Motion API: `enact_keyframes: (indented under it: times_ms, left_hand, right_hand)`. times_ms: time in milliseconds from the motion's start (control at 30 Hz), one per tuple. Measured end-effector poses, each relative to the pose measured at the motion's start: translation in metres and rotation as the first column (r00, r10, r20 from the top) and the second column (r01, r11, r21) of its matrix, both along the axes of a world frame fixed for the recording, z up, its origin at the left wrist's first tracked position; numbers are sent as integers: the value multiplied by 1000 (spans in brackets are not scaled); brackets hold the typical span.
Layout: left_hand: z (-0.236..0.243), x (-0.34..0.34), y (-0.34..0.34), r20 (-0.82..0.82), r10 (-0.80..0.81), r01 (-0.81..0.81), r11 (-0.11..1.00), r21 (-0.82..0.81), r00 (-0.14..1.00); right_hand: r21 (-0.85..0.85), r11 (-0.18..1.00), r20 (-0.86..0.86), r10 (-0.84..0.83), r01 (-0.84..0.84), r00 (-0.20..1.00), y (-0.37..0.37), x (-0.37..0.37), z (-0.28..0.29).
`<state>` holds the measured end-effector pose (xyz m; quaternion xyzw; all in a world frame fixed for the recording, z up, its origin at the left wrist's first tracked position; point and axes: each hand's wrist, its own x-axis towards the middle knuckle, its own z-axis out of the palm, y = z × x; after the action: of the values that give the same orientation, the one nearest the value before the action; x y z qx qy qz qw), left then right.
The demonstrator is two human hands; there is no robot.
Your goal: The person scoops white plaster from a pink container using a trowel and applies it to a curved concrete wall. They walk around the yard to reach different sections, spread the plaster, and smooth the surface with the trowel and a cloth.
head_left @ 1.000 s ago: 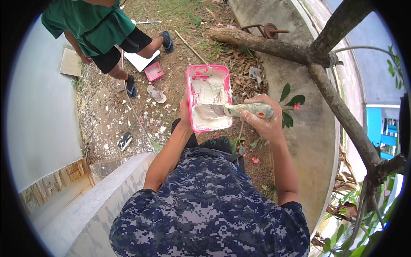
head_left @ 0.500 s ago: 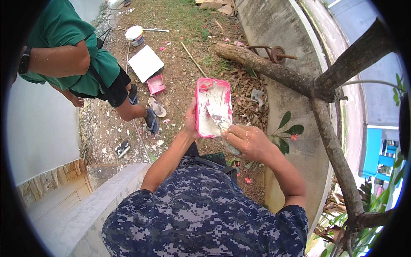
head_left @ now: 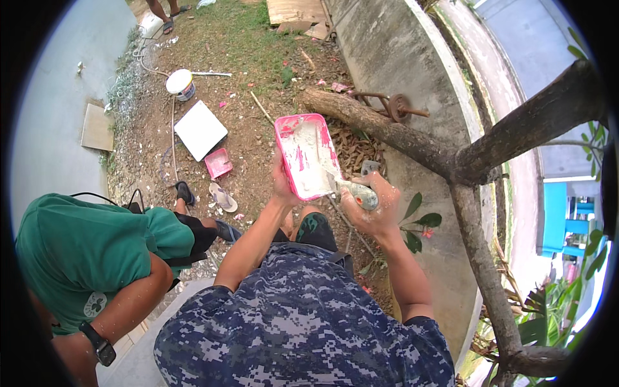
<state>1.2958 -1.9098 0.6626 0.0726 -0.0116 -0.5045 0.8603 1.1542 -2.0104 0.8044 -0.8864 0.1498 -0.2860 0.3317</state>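
Scraper point(head_left: 363, 196) swung handle-rightward

The fingers of the right hand point(head_left: 376, 208) clasp it at the pink tub point(head_left: 302, 119), white paste point(head_left: 313, 179) inside, held aloft by the fingers of the left hand point(head_left: 282, 185). A green-shirted co-worker point(head_left: 97, 248) has come alongside.

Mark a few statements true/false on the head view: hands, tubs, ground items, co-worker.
1. The left hand holds the larger pink tub. True.
2. The right hand grips a paint roller. False: it grips the handle of a putty knife.
3. The larger pink tub has white paste in it. True.
4. The smaller pink tub sits on top of the white square panel. False: it is beside the panel.
5. The co-worker's T-shirt is red. False: it is green.
6. The white bucket is farther from the wearer than the panel. True.
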Motion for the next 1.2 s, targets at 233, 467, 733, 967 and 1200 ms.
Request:
enact_keyframes:
  times_ms: [233, 467, 733, 967, 1200]
  left_hand:
    - [-1, 81, -35, 1, 72, -72, 996, 57, 997]
    - [-7, 192, -80, 66, 86, -81, 994, -80, 994]
    - [11, 335, -145, 120, 27, -17, 996, -82, 992]
    - [8, 457, -171, 64, 160, -161, 987, 9, 985]
    - [5, 585, -191, 180, 147, -143, 989, -34, 973]
  right_hand:
    - [469, 879, 145, -171, 85, 974, -36, 78, -13]
    - [325, 939, 103, 80, -110, 991, -111, 189, -9]
    - [-209, 877, -23, 438, -433, 899, -200, 357, 15]
    - [-189, 653, -187, 709, -733, 680, -212, 467, 31]
    - [-501, 576, -218, 639, -646, 738, -257, 625, 22]
